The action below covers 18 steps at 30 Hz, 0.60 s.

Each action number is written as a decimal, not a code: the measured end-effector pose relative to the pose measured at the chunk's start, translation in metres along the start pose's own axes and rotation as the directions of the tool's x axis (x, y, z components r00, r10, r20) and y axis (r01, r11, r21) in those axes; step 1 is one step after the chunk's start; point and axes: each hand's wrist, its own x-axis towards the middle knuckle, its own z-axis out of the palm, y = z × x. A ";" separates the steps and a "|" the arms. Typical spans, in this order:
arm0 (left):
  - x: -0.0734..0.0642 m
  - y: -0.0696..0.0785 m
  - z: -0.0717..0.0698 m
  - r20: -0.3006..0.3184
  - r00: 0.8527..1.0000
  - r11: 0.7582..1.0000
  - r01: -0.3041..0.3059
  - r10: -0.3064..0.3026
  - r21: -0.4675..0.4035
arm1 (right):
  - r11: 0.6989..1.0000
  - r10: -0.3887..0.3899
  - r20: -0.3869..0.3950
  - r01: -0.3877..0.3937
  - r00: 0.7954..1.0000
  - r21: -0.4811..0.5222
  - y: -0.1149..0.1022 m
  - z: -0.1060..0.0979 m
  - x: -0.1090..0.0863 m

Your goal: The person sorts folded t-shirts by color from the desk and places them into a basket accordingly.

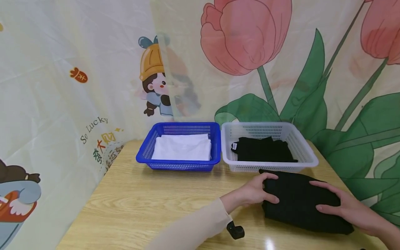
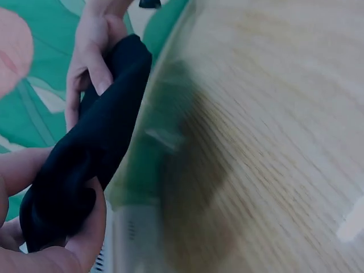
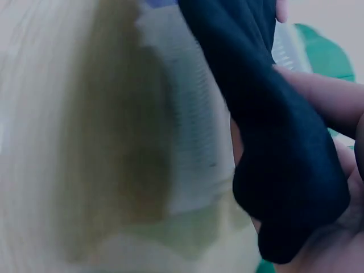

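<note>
A folded black garment [image 1: 300,199] is held between both hands above the right part of the table, in front of the white basket. My left hand [image 1: 254,190] grips its left edge, thumb on the near face. On the opposite side my right hand [image 1: 350,208] grips the right edge, thumb and fingers spread over the cloth. The left wrist view shows the garment [image 2: 108,125] edge-on, thick and folded over, pinched between thumb and fingers. In the right wrist view, the cloth [image 3: 278,148] bulges in a rounded fold beside the right hand's fingers.
A blue basket [image 1: 179,166] holding folded white cloth [image 1: 182,147] stands at the back of the wooden table [image 1: 150,194]. Right beside it is a white basket [image 1: 270,166] with black clothing [image 1: 262,150] bearing a white tag. A printed curtain [image 1: 109,69] hangs behind.
</note>
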 end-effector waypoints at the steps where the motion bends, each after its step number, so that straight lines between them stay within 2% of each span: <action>1: -0.003 0.004 -0.002 0.005 1.000 1.000 -0.006 0.006 0.002 | 1.000 0.004 -0.008 -0.004 1.000 -0.008 -0.004 -0.003 -0.002; 6: -0.020 0.020 -0.008 0.016 1.000 1.000 -0.025 0.026 -0.012 | 0.999 -0.019 -0.044 0.017 0.999 -0.043 -0.021 -0.017 -0.012; 11: -0.031 0.040 -0.021 0.027 0.995 0.995 -0.092 0.092 -0.033 | 0.996 -0.078 -0.069 0.081 0.995 0.040 -0.038 -0.031 -0.012; 15: -0.029 0.056 -0.037 0.012 0.986 0.986 -0.163 0.164 -0.041 | 0.988 -0.131 -0.100 0.139 0.986 0.072 -0.056 -0.045 -0.002; 18: -0.018 0.064 -0.047 -0.042 0.980 0.978 -0.195 0.192 -0.075 | 0.985 -0.160 -0.133 0.167 0.978 0.039 -0.070 -0.056 0.013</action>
